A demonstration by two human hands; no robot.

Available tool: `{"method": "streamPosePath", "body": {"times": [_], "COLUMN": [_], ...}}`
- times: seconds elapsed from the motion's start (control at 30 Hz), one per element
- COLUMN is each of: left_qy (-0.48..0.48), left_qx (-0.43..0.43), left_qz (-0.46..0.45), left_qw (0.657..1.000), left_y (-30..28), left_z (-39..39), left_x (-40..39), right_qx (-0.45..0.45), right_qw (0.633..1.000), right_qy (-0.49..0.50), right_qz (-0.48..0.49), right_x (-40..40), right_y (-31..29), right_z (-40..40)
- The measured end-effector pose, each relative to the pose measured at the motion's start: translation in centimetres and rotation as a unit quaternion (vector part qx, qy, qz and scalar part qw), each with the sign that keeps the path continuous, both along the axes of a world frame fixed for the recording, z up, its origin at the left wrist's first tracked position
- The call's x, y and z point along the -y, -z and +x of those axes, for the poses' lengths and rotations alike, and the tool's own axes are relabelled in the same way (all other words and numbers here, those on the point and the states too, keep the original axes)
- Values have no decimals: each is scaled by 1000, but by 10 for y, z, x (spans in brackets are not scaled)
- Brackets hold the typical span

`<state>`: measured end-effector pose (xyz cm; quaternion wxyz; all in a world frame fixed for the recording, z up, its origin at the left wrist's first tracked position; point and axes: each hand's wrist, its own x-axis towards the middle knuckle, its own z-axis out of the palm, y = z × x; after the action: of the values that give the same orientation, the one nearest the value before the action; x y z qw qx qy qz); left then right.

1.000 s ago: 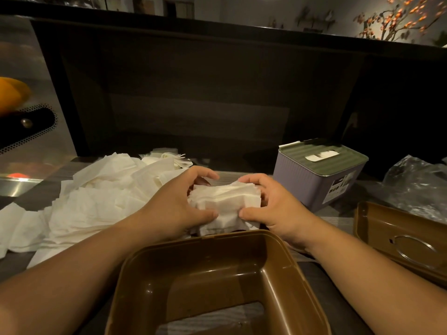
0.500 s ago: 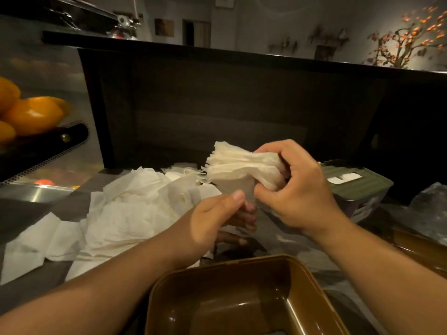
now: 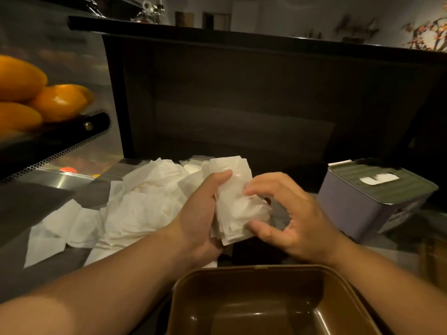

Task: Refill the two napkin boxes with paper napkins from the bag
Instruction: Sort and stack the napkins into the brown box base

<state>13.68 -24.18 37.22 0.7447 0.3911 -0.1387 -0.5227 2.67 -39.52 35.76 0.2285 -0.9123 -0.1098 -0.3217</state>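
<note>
A stack of white paper napkins (image 3: 235,204) is held upright above the counter, just beyond the open brown napkin box (image 3: 244,274). My left hand (image 3: 200,213) grips the stack's left side, thumb on its front face. My right hand (image 3: 290,213) touches its right edge with thumb and fingertips, fingers loosely curved. The brown box sits near me with nothing visible inside. A second napkin box (image 3: 362,204), lilac with a green lid and a napkin showing in its slot, stands closed to the right. A loose heap of napkins (image 3: 135,209) lies on the counter to the left.
A dark tray of oranges (image 3: 55,102) juts in at the upper left above a metal ledge (image 3: 60,180). A dark counter wall (image 3: 242,105) rises behind. Something brown (image 3: 433,259), blurred, shows at the right edge.
The napkin stack has passed from my right hand into my left and come lower, now standing upright. My right hand has loosened to a light touch. The view has shifted left.
</note>
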Motion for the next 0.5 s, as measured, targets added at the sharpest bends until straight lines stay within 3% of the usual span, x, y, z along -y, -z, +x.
{"method": "streamPosePath", "body": {"times": [0.1,0.33,0.5], "left_qy": [16,13,13], "left_qx": [27,79,62], "left_qz": [1,14,32], "left_qw": [1000,997,997], "left_y": [2,4,7], "left_z": [0,-1,0], "left_x": [1,3,5], "right_qx": [-4,-60,-101], "right_qw": [1000,970,946], "right_qy": [-1,30,6], "right_qz": [9,234,308], "right_x": [2,4,1], "right_y": [3,3,-1], "right_z": [1,1,-3]}}
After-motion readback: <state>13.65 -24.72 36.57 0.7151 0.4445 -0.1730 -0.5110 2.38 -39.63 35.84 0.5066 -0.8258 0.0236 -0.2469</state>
